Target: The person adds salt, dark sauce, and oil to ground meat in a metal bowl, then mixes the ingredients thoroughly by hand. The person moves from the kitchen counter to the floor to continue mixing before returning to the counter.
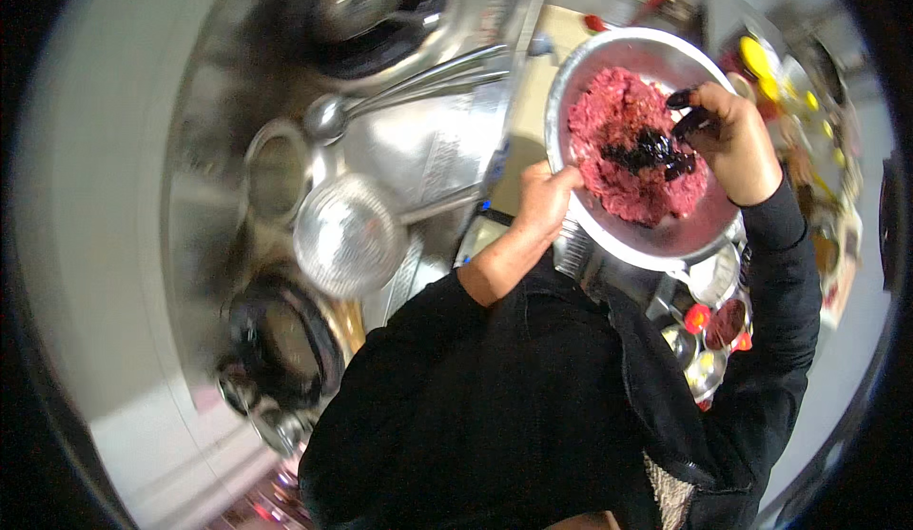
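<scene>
A large metal bowl [713, 241] holds a mass of pink-red minced meat [613, 98]. Glossy dark paste [653, 148] lies on the meat's middle, with reddish-brown patches beside it. My left hand [546, 202] grips the bowl's near-left rim, thumb over the edge; its other fingers are mostly hidden. Over the right part of the bowl is my right hand [735, 137], fingers bent and apart. Its fingertips are coated in the dark paste, and no separate object shows between them. Whether they touch the meat is hard to tell.
On the steel cooktop to the left are a perforated strainer [349, 237], a ladle [328, 117], a round container [277, 177] and two dark woks [371, 45] [285, 344]. Small bowls of ingredients [706, 373] stand at right, near yellow items [756, 59].
</scene>
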Demonstrator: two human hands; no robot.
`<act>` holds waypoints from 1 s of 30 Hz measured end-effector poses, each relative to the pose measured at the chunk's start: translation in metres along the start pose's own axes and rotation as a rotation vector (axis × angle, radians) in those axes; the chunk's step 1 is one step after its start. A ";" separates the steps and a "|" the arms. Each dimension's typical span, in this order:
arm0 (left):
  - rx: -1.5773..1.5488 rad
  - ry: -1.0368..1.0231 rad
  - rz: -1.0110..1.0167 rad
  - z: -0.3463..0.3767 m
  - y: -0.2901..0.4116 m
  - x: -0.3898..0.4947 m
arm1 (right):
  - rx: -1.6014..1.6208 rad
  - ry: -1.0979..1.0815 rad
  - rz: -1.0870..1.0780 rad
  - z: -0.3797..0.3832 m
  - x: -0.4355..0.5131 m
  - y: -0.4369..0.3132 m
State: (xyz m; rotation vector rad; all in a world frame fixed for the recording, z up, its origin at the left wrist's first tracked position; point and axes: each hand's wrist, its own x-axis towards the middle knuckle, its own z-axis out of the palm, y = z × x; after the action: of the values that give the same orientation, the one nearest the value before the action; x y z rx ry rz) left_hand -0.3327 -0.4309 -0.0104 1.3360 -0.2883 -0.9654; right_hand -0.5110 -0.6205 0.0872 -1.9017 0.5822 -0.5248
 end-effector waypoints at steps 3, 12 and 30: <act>0.038 0.172 -0.086 -0.042 -0.001 -0.045 | 0.055 -0.094 -0.147 0.045 -0.004 -0.001; -0.438 0.597 0.105 -0.231 0.003 -0.146 | 0.350 -0.524 -0.043 0.250 0.038 -0.091; 0.418 1.160 0.063 -0.397 -0.024 -0.144 | 0.997 -0.633 0.518 0.498 0.097 -0.091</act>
State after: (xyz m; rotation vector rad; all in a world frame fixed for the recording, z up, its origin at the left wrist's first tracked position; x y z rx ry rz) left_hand -0.1593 -0.0528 -0.0883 2.0294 0.3820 0.0436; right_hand -0.1234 -0.2935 -0.0043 -0.8247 0.2711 0.1468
